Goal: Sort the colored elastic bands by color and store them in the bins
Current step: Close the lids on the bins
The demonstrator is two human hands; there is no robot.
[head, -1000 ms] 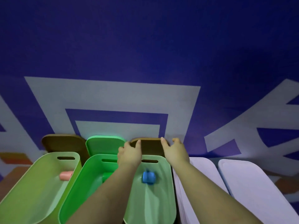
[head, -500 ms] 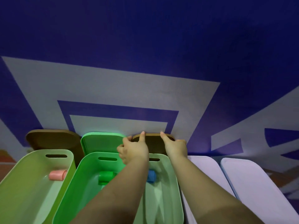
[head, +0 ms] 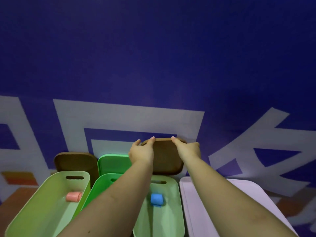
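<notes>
Three open bins stand side by side at the bottom. The left pale green bin (head: 22, 218) holds a pink band (head: 73, 196). The middle bright green bin (head: 95, 190) is mostly hidden by my left forearm. The right pale green bin (head: 177, 211) holds a blue band (head: 156, 199). Behind that bin, a brown lid (head: 165, 158) is raised off the surface. My left hand (head: 141, 151) grips its left edge and my right hand (head: 188, 149) grips its right edge, thumbs on top near the far rim.
A second brown lid (head: 75, 161) and a green lid (head: 114, 164) lie behind the left and middle bins. A closed bin with a pale lilac lid (head: 196, 211) stands to the right. The surface is a blue cloth (head: 153, 65) with pale shapes.
Both hands have lifted the brown lid from behind the right bin, and more of its top now shows. The view has shifted.
</notes>
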